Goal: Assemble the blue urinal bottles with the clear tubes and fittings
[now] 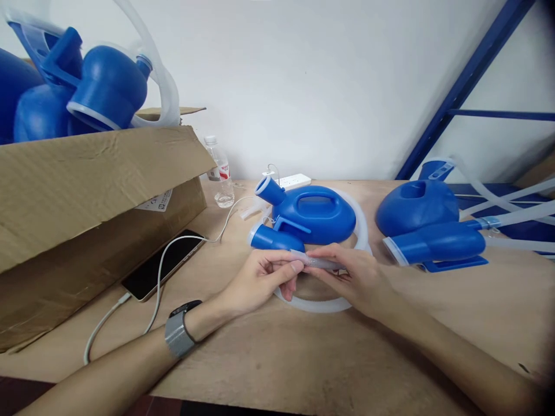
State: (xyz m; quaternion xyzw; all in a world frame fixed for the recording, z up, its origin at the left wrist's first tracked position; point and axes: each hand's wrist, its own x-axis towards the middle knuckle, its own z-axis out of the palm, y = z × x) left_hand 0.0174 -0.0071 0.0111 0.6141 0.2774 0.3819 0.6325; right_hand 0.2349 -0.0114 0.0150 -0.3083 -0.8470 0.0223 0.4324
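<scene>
Both hands grip a translucent whitish plastic tube [319, 262] just above the table. My left hand [255, 280] pinches its left part between thumb and fingers. My right hand [353, 274] is closed around the part to the right, its fingertips close to the left thumb. The tube's coil [323, 305] loops on the table below and behind my hands. Directly behind them lies a blue plastic bottle [340, 225] with a handle opening and an angled neck. A blue cup-shaped piece [277, 238] with a white rim rests in front of it, partly hidden by my fingers.
A cardboard box [99, 167] full of blue plastic parts [110, 86] stands at the left. A phone [162, 266] with a white cable, a water bottle [222, 179] and a power strip [295, 182] are nearby. Another blue bottle [416, 208] and a tubed cup piece [442, 244] lie right.
</scene>
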